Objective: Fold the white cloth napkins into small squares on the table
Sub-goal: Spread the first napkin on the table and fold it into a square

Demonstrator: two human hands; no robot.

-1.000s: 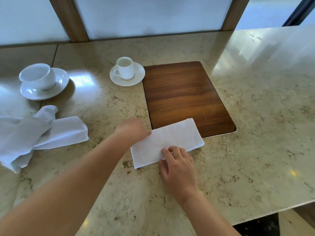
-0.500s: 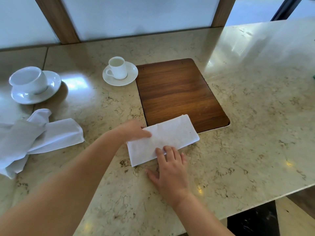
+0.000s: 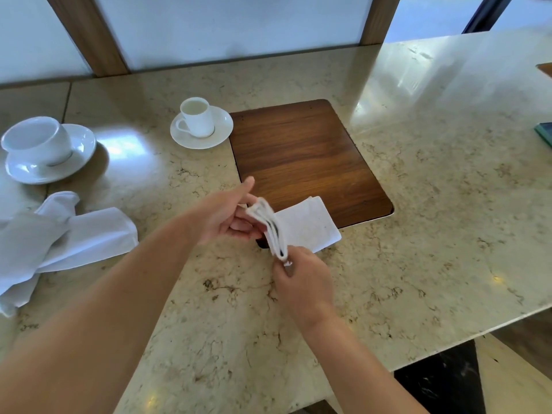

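Lifting between both hands (image 3: 263, 234), napkin's (image 3: 307, 227) left end over board (image 3: 304, 150).

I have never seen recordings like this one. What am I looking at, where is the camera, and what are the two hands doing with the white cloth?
There is no machine here. A person wears one camera on the head, looking forward and down, so both bare arms enter from below. The left hand and the right hand each pinch the raised left end of a white folded cloth napkin, apparently to fold it over; its other end lies flat, partly on a dark brown wooden board set in the beige marble table. To the left lies a loose pile of white unfolded napkins. Behind stand a small white cup on a saucer and a wider white cup on a saucer.
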